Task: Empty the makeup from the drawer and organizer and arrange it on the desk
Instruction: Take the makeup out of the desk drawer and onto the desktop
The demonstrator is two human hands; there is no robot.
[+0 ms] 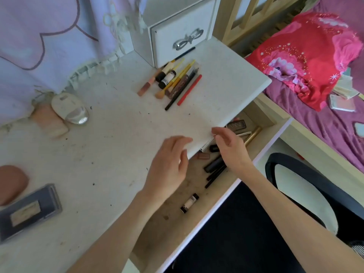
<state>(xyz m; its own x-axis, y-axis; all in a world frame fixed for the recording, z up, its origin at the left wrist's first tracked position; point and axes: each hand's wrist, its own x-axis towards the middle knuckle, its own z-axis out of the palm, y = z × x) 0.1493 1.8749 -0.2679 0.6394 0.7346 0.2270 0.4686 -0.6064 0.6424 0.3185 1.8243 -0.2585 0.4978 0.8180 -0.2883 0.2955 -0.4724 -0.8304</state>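
The open drawer [177, 205] under the bench [110, 138] holds a small clear-and-black bottle [189, 203], dark pencils and tubes [214, 170], a brown palette [236, 125] and a gold tube [253, 134]. At 12 o'clock on the bench, a cluster of brushes, pencils and bottles [175, 79] lies before the white organizer [177, 42]; a grey compact [29, 209] sits at 8 o'clock. The left hand [169, 166] and right hand [230, 148] hover over the bench edge and drawer, fingers loosely spread, holding nothing.
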